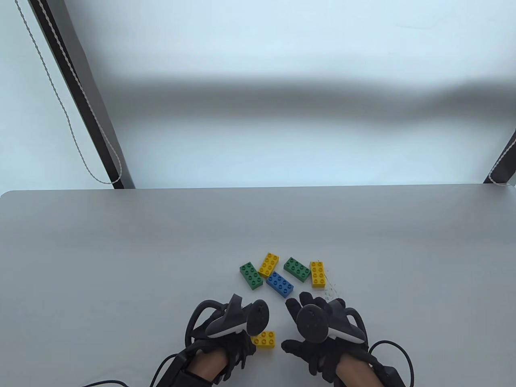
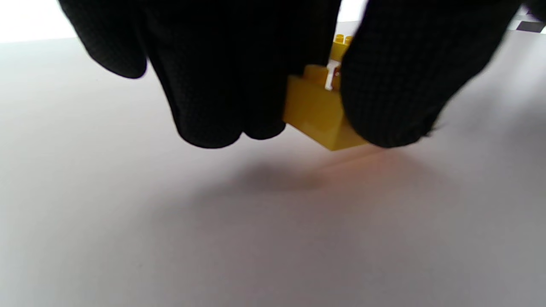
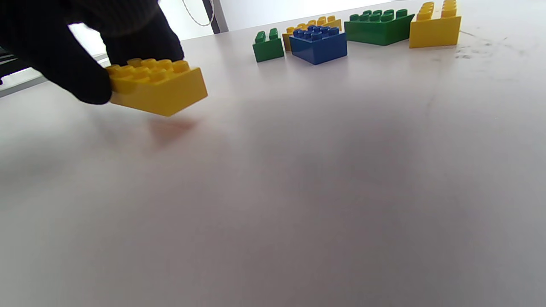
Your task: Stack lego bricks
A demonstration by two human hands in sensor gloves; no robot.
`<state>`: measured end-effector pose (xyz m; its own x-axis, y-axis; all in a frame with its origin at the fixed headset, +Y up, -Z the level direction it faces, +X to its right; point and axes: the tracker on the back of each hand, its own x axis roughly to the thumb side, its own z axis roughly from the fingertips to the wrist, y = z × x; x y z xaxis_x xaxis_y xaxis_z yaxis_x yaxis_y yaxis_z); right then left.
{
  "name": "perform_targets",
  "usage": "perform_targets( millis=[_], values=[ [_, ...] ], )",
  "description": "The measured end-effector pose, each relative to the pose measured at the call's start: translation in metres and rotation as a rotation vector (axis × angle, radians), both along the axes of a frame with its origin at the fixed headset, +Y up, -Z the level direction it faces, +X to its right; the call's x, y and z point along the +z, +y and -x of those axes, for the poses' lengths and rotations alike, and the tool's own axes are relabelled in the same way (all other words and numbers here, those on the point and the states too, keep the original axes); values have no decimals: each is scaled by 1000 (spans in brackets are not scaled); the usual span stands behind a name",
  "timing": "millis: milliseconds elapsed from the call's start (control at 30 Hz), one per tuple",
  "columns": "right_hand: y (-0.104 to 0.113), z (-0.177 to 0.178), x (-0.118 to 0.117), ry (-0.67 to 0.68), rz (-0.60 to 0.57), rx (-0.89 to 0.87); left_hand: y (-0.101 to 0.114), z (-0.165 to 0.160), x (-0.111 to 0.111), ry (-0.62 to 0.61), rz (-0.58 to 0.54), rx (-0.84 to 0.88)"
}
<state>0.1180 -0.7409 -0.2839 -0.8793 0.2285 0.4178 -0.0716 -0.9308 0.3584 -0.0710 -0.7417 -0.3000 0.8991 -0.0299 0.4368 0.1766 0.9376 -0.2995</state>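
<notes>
My left hand (image 1: 246,338) grips a yellow brick (image 1: 265,339) near the table's front edge. In the left wrist view my fingers (image 2: 222,85) pinch this yellow brick (image 2: 318,115) from both sides, and it hangs tilted just above the table. The right wrist view shows the same brick (image 3: 158,85), studs up, in the left hand's glove (image 3: 64,51). My right hand (image 1: 296,322) is to the right of it, fingers spread and empty, just in front of a blue brick (image 1: 279,284).
Loose bricks lie in a cluster behind the hands: green (image 1: 250,276), yellow (image 1: 269,264), green (image 1: 297,269), yellow (image 1: 317,274). They also show in the right wrist view, the blue brick (image 3: 319,42) in front. The table's far edge (image 1: 258,189) is well behind.
</notes>
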Motion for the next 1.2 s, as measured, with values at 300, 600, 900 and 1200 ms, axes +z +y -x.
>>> perform_targets(
  millis=[300, 600, 900, 1200],
  values=[
    [0, -2, -1, -7, 6, -4, -4, -8, 4, -31, -3, -32],
    [0, -5, -3, -19, 13, -11, -2, -6, 3, -19, -21, -26],
    [4, -15, -9, -71, -16, -39, 16, 6, 2, 23, -42, 34],
    [9, -21, -14, -183, -152, -66, 35, 23, 0, 83, -50, 119]
  ],
)
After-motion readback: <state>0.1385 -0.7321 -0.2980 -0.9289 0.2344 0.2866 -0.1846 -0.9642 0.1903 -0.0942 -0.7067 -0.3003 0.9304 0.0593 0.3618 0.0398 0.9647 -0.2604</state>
